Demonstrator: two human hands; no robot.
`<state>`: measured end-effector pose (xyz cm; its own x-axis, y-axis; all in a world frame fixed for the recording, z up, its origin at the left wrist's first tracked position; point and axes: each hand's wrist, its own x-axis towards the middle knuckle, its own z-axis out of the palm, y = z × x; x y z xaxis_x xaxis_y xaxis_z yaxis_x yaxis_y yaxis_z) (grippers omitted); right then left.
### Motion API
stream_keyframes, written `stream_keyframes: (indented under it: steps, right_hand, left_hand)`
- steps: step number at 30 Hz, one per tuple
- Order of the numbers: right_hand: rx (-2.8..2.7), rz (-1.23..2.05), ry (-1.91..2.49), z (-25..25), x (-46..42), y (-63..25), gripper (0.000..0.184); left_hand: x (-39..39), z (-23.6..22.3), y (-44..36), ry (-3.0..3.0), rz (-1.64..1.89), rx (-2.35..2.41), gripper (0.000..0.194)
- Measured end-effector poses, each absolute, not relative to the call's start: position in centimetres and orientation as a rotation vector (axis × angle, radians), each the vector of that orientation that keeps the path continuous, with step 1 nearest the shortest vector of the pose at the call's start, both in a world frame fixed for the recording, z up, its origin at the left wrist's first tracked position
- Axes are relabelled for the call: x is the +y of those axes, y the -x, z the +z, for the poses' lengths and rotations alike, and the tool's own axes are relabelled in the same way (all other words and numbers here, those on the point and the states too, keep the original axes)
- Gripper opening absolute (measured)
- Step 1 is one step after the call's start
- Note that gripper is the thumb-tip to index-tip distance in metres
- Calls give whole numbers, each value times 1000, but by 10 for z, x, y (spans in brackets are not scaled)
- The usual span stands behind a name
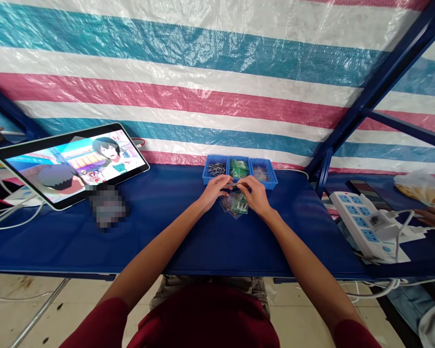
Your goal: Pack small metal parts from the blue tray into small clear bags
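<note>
My left hand [216, 189] and my right hand [254, 192] meet in front of a blue three-part bin [271, 185], fingers of both pinched together. Between the fingertips runs a small thin piece [234, 184], too small to name. Just below my hands, a pile of small clear and green plastic packets [235, 204] lies on the blue table. The bin's left compartment has dark metal screws [216, 168], the middle one green packets [239, 168], and the right one small clear bags or pieces [260, 173].
A tablet [76, 164] playing a cartoon leans at the left, a blurred dark object [108, 208] before it. White power strips [362, 224] with plugs and cables stand at the right. Beyond them are a bag of yellowish pieces [420, 188] and another person's hand [433, 216].
</note>
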<state>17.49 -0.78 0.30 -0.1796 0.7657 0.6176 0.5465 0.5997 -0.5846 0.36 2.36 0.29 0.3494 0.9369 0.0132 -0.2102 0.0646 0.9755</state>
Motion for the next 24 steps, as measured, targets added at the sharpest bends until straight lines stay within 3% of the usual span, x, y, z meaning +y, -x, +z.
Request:
stream_keyframes:
  steps: [3,7,15,20,24]
  right_hand:
    - [-1874,297,1090,3,-7,-176,27]
    - [-1844,339,1131,3,-8,-176,27]
    - [-1825,379,987,4,-11,-175,28]
    - [-1847,351,981,4,-10,-175,21]
    - [-1808,309,1039,5,-9,-175,27]
  left_hand:
    - [22,4,-5,-1425,1063,846,44]
    - [20,4,-3,-1626,1103,856,39]
    - [18,9,0,-1500,1118,803,34]
    - [17,9,-1,-1471,1042,796,44]
    - [17,8,-2,-1499,1071,803,44]
